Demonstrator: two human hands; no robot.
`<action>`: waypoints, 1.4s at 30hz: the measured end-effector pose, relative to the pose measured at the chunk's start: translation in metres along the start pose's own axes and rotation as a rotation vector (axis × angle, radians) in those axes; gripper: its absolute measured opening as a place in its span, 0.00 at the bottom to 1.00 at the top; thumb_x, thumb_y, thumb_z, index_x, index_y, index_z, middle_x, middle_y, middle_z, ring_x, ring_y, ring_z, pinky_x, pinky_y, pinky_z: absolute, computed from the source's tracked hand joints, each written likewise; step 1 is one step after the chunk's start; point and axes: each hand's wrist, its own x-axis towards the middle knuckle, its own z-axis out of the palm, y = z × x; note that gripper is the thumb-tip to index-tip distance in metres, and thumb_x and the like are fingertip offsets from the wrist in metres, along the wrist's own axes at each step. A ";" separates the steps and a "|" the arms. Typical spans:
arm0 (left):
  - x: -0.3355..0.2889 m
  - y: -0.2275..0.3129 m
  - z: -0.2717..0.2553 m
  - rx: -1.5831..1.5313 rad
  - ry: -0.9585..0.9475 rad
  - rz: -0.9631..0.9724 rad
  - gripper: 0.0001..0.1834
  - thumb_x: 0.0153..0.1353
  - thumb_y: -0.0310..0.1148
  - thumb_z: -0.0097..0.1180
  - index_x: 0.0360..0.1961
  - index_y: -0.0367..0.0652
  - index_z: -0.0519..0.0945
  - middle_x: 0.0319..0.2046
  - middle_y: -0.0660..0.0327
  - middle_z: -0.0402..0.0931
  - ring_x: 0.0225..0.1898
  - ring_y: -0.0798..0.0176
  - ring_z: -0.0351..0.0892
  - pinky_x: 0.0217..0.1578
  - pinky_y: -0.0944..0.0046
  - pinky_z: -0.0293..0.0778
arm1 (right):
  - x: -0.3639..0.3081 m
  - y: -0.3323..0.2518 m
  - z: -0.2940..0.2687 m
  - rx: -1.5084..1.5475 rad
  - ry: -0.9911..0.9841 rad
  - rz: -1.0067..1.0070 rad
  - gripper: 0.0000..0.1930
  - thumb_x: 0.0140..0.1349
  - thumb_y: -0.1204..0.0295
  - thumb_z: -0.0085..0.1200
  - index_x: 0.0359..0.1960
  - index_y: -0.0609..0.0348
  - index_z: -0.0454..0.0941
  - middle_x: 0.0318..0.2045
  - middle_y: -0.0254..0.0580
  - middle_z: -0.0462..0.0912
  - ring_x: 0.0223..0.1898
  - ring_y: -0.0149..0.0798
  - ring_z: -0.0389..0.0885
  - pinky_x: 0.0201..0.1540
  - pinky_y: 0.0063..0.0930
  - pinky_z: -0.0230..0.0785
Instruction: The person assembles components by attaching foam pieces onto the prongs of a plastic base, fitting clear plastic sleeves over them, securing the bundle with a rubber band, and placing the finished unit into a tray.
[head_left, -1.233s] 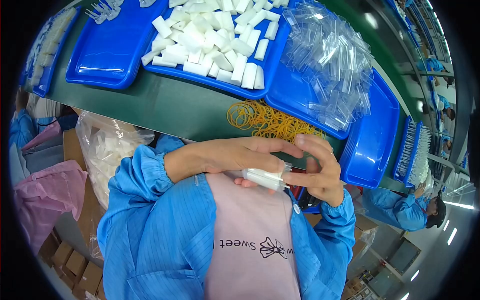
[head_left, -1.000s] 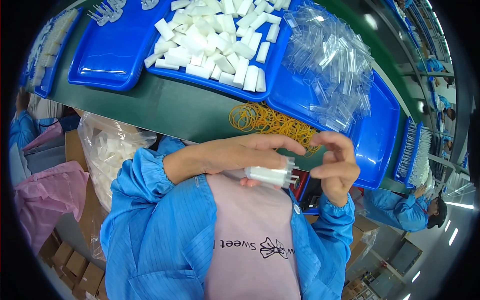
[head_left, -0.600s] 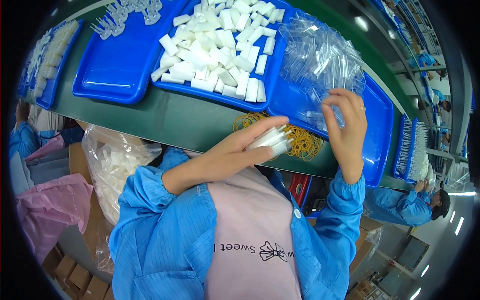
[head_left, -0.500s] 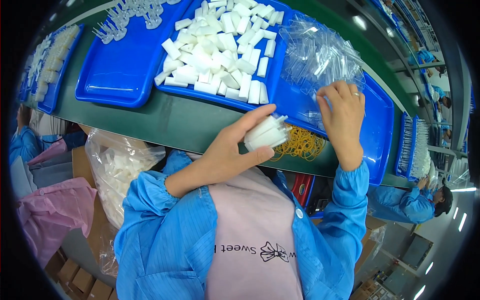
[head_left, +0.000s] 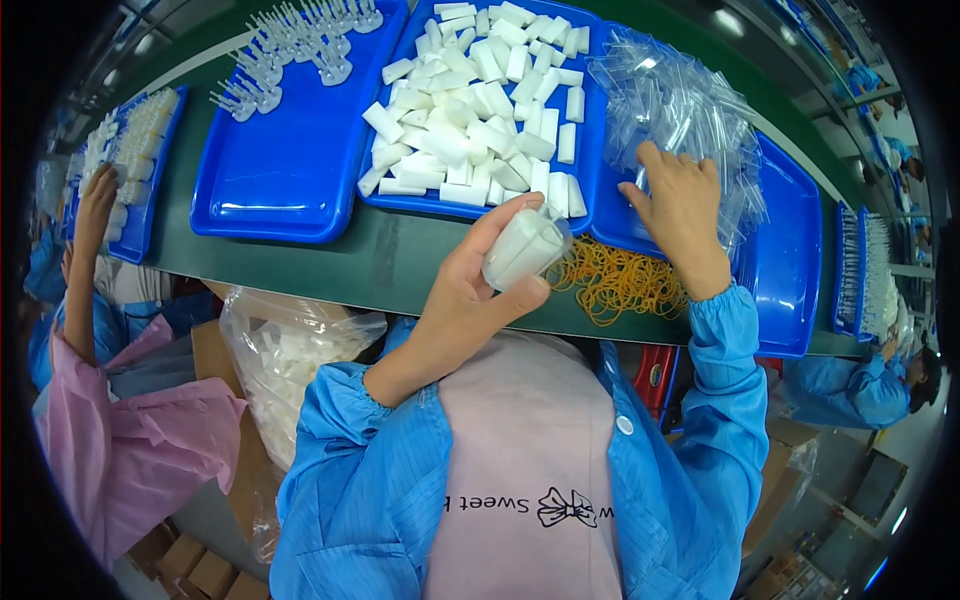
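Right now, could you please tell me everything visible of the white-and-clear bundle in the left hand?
The white-and-clear bundle is stubby, with smooth white pieces side by side and clear, plastic-looking material showing at its upper right end. It is tilted, its upper end toward the right, and held by the left hand. In the picture it appears left of the yellow bands.

- White block bundle [head_left: 524, 248]: white blocks, clear plastic around them; gripped between thumb and fingers of the left hand [head_left: 462, 292]; tilted, far end toward 1 o'clock.
- Clear plastic pieces [head_left: 688, 108]: transparent, loosely heaped, between 1 and 2 o'clock from the bundle; right hand [head_left: 682, 205] over the heap's 7 o'clock edge, contact indiscernible.
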 end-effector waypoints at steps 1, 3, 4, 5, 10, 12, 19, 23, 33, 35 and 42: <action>0.001 -0.001 -0.002 0.008 -0.012 -0.003 0.34 0.62 0.34 0.57 0.66 0.38 0.58 0.58 0.57 0.65 0.55 0.65 0.67 0.54 0.65 0.65 | -0.004 0.000 0.004 0.001 0.004 0.014 0.16 0.48 0.65 0.65 0.35 0.53 0.72 0.26 0.39 0.78 0.33 0.44 0.79 0.38 0.39 0.62; 0.003 -0.004 -0.008 -0.340 -0.066 -0.085 0.33 0.67 0.42 0.46 0.67 0.38 0.55 0.57 0.57 0.65 0.51 0.65 0.69 0.51 0.65 0.66 | -0.011 0.002 0.010 0.060 -0.052 -0.017 0.16 0.49 0.64 0.63 0.37 0.51 0.71 0.28 0.38 0.79 0.32 0.44 0.78 0.35 0.39 0.62; 0.004 -0.004 -0.008 -0.337 -0.071 -0.090 0.33 0.67 0.42 0.46 0.67 0.38 0.55 0.57 0.57 0.65 0.51 0.65 0.69 0.51 0.65 0.66 | -0.012 0.000 0.010 0.062 -0.053 -0.009 0.16 0.49 0.64 0.63 0.37 0.51 0.71 0.28 0.38 0.79 0.32 0.44 0.78 0.35 0.39 0.62; 0.005 -0.003 -0.006 -0.373 -0.029 -0.140 0.32 0.67 0.44 0.40 0.67 0.36 0.55 0.56 0.54 0.67 0.47 0.64 0.70 0.49 0.64 0.67 | -0.014 -0.003 0.009 0.107 -0.053 -0.002 0.17 0.48 0.65 0.64 0.37 0.52 0.71 0.27 0.40 0.79 0.32 0.45 0.79 0.35 0.40 0.63; 0.006 -0.006 -0.006 -0.479 -0.034 -0.200 0.30 0.69 0.44 0.32 0.67 0.36 0.56 0.54 0.50 0.68 0.42 0.61 0.71 0.46 0.63 0.68 | -0.018 -0.005 0.006 0.193 -0.034 0.002 0.18 0.49 0.70 0.62 0.42 0.55 0.72 0.26 0.43 0.78 0.32 0.48 0.79 0.33 0.43 0.67; 0.006 -0.006 -0.007 -0.504 -0.105 -0.202 0.31 0.69 0.44 0.37 0.67 0.37 0.55 0.56 0.53 0.67 0.43 0.64 0.72 0.47 0.63 0.69 | -0.022 -0.004 0.001 0.312 0.064 0.012 0.22 0.49 0.75 0.59 0.48 0.57 0.71 0.28 0.47 0.78 0.31 0.49 0.79 0.35 0.43 0.70; 0.011 -0.008 -0.006 -0.627 -0.151 -0.250 0.29 0.70 0.45 0.35 0.65 0.37 0.58 0.53 0.52 0.70 0.42 0.62 0.73 0.43 0.63 0.71 | -0.024 -0.010 -0.037 1.217 0.143 0.178 0.22 0.54 0.78 0.57 0.52 0.61 0.69 0.29 0.38 0.76 0.31 0.29 0.78 0.35 0.24 0.70; 0.014 -0.009 -0.003 -0.727 -0.150 -0.302 0.34 0.69 0.48 0.34 0.67 0.34 0.52 0.50 0.50 0.69 0.37 0.59 0.69 0.38 0.62 0.70 | -0.024 -0.023 -0.053 1.651 0.214 0.205 0.17 0.58 0.76 0.57 0.49 0.64 0.71 0.30 0.33 0.74 0.33 0.23 0.73 0.36 0.18 0.68; 0.010 -0.003 0.005 -0.303 -0.064 -0.185 0.34 0.67 0.45 0.41 0.67 0.36 0.53 0.51 0.52 0.69 0.40 0.61 0.70 0.40 0.64 0.70 | -0.025 -0.026 -0.052 1.786 0.175 0.173 0.16 0.60 0.73 0.58 0.48 0.62 0.69 0.36 0.35 0.73 0.38 0.25 0.72 0.43 0.19 0.67; 0.008 -0.002 0.014 -0.086 0.014 -0.049 0.34 0.66 0.41 0.44 0.68 0.37 0.52 0.53 0.53 0.68 0.42 0.62 0.71 0.43 0.64 0.70 | -0.024 -0.030 -0.056 1.834 0.168 0.185 0.18 0.60 0.73 0.58 0.50 0.62 0.68 0.36 0.35 0.73 0.39 0.25 0.72 0.43 0.20 0.67; 0.002 -0.009 0.005 0.477 0.032 0.350 0.35 0.60 0.31 0.59 0.64 0.36 0.56 0.55 0.48 0.68 0.56 0.58 0.71 0.55 0.61 0.66 | -0.021 -0.053 -0.060 1.758 0.270 0.095 0.24 0.56 0.76 0.61 0.54 0.59 0.66 0.34 0.34 0.75 0.35 0.25 0.75 0.41 0.20 0.67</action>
